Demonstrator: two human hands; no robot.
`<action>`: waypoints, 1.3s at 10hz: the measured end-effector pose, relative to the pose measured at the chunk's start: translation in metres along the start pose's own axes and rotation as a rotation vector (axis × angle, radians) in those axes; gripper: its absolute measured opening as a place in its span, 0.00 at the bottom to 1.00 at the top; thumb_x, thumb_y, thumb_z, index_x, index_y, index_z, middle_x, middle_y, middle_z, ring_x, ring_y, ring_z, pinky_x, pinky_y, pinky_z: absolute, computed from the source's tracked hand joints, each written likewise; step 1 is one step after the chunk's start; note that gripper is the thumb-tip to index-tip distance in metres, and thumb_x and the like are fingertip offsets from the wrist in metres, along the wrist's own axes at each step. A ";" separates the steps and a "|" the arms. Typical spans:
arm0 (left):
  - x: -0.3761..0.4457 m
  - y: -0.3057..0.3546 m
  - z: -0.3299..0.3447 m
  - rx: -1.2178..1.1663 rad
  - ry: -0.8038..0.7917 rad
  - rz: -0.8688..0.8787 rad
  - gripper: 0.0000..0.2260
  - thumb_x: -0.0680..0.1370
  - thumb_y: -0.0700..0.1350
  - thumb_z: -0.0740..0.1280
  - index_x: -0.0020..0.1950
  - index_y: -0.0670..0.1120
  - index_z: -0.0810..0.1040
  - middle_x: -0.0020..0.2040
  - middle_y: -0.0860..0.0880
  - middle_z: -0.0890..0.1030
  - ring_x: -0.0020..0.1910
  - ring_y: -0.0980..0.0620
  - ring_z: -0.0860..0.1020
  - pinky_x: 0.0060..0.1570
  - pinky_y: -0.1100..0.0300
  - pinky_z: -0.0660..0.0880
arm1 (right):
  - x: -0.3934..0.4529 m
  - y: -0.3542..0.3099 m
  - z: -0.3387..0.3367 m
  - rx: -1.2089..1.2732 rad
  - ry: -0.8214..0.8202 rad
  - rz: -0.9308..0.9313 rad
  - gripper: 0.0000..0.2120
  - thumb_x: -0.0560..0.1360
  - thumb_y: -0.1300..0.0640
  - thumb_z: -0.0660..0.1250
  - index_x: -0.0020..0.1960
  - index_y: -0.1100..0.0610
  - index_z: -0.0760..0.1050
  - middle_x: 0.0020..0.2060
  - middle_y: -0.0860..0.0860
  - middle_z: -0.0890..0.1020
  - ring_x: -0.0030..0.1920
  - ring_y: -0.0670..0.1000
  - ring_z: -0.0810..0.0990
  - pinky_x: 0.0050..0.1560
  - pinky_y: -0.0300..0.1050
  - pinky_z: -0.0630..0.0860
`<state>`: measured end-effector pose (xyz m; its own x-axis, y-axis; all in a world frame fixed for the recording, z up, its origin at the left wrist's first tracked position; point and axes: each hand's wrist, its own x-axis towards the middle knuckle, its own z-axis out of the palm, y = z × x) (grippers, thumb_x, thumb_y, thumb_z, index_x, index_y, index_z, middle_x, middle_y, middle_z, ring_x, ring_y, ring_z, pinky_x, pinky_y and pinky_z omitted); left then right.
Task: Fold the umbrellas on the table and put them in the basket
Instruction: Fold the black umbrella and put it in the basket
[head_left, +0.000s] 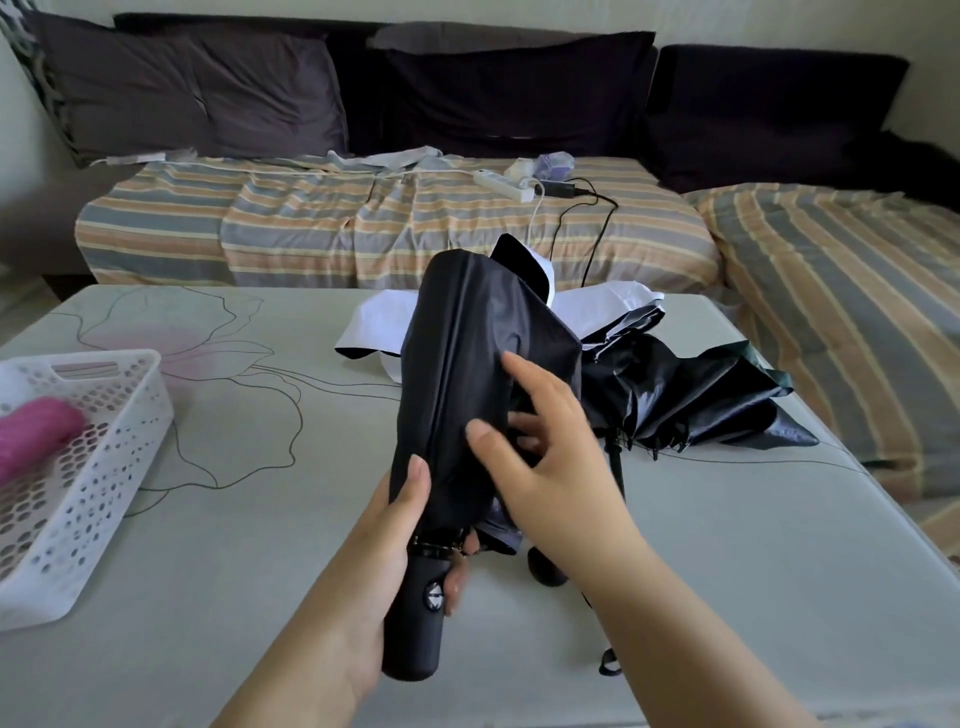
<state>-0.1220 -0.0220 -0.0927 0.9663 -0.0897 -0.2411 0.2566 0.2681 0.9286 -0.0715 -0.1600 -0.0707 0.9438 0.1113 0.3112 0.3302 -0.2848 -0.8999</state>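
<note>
I hold a black folding umbrella (457, 374) tilted upright above the table (260, 519). My left hand (400, 535) grips it where the canopy meets the black handle, thumb on the fabric. My right hand (540, 447) lies against the loose canopy folds with spread, slightly bent fingers. Behind it lie a white-and-black umbrella (384, 322) and a crumpled dark umbrella (691, 395), both unfolded. A white perforated basket (104, 452) stands at the left edge with a folded pink umbrella (36, 431) inside.
A sofa with a striped cover (363, 223) and dark cushions runs behind the table. A white power strip (504, 184) with cables lies on it. A black wrist strap (608, 662) lies on the table near my right forearm.
</note>
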 end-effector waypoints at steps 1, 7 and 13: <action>0.004 -0.008 -0.006 0.001 -0.009 0.044 0.16 0.77 0.57 0.59 0.53 0.46 0.74 0.40 0.44 0.77 0.24 0.56 0.74 0.25 0.64 0.71 | 0.015 0.008 -0.022 -0.024 0.353 0.113 0.25 0.75 0.53 0.68 0.70 0.48 0.65 0.60 0.43 0.68 0.54 0.41 0.75 0.52 0.34 0.72; 0.001 -0.003 0.001 0.167 0.091 0.204 0.16 0.76 0.59 0.64 0.59 0.52 0.72 0.25 0.46 0.71 0.20 0.51 0.65 0.23 0.64 0.67 | 0.036 0.007 -0.078 0.813 0.000 0.522 0.13 0.76 0.49 0.63 0.52 0.55 0.80 0.46 0.53 0.85 0.44 0.51 0.85 0.44 0.44 0.80; 0.004 -0.013 -0.008 0.331 0.086 0.258 0.22 0.75 0.56 0.64 0.69 0.62 0.68 0.33 0.41 0.73 0.23 0.50 0.68 0.25 0.61 0.69 | 0.037 0.003 -0.104 0.720 0.032 0.410 0.21 0.67 0.64 0.68 0.60 0.53 0.78 0.49 0.52 0.85 0.45 0.50 0.84 0.42 0.41 0.81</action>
<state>-0.1217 -0.0183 -0.1083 0.9997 0.0240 0.0018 -0.0005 -0.0523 0.9986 -0.0343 -0.2558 -0.0303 0.9912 0.1013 -0.0856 -0.1183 0.3837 -0.9158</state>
